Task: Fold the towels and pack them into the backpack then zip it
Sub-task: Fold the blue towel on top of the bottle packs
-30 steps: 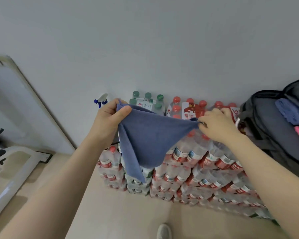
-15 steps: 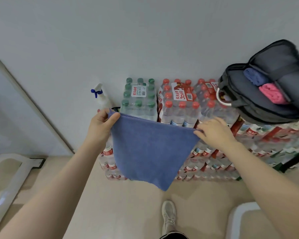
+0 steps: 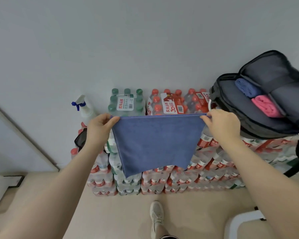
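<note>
The blue microfibre towel (image 3: pixel 155 144) now hangs as a flat sheet, its top edge drawn taut and level between the two hands; a second ago the same cloth sagged in a slack, bunched triangle, and half a second ago it was only partly spread. The left hand (image 3: pixel 100 128) pinches the left top corner between thumb and fingers, and the right hand (image 3: pixel 222 125) pinches the right top corner in the same manner; both grasps are closed on the cloth. The towel is held in the air in front of the stacked shrink-wrapped packs of bottled water (image 3: pixel 162 178), touching no surface that can be seen. The open grey fabric backpack (image 3: pixel 248 118) lies on top of the stack at the far right, well apart from the held towel, with a rolled blue towel (image 3: pixel 247 87) and a rolled pink towel (image 3: pixel 266 106) already inside its main compartment, side by side. Judgement: the spreading step appears complete and the cloth is ready for its first fold; folding, packing this towel and zipping all remain. A white spray bottle (image 3: pixel 85 109) stands at the far left against the wall.
</note>
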Available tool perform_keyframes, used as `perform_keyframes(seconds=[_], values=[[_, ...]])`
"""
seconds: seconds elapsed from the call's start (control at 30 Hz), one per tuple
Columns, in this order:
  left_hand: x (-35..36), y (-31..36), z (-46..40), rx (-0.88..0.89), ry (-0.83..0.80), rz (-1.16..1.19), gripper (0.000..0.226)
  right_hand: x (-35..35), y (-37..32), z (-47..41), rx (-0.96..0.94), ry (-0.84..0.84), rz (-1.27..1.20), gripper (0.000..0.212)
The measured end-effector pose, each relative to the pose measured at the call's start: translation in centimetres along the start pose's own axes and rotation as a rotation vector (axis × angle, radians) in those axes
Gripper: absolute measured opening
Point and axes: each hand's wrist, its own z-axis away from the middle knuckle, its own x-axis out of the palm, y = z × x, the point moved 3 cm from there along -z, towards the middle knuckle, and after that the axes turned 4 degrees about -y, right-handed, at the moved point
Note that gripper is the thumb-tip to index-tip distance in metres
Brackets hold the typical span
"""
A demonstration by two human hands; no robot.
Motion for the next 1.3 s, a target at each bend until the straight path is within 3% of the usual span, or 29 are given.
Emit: perform_keyframes(seconds=[0.13, 0.27, 0.53, 0.7, 0.8, 0.97, 1.07, 1.17, 1.3], values=[[2.2, 2.0, -6.1, 0.046, 0.095, -0.185, 0.018, 1.3, 0.8, -6.4, 0.206, -0.051, -0.272, 0.021], [4.4, 2.8, -12.8, 0.007, 0.132, -0.292, 0.025, 3.5, 1.5, -12.8, 0.194, -0.126, -0.272, 0.021], [8.0, 0.9, -21.6, -0.232, 0.114, -0.066, 0.015, 9.6, 1.1, -21.5, 0.072, -0.286, -0.176, 0.026], [9.0, -0.6, -24.6, -0.266, 0.13, -0.172, 0.03, 12.5, 0.9, -24.1, 0.173, -0.372, -0.271, 0.025], [9.7, -2.0, -25.3, -0.306, 0.132, -0.206, 0.032, 14.1, 0.8, -24.7, 0.256, -0.377, -0.429, 0.017], [10.4, -3.5, -24.4, -0.332, 0.101, -0.286, 0.016, 15.1, 0.6, -23.7, 0.256, -0.417, -0.347, 0.025], [10.1, -2.8, -22.8, -0.215, 0.047, -0.294, 0.051, 14.8, 0.3, -22.1, 0.251, -0.44, -0.379, 0.038], [9.5, -1.6, -20.1, -0.118, -0.006, -0.295, 0.047, 13.7, 0.0, -19.7, 0.221, -0.4, -0.44, 0.041], [7.4, -1.4, -15.3, -0.145, 0.004, -0.243, 0.032, 12.0, -0.5, -15.7, 0.213, -0.366, -0.567, 0.041]])
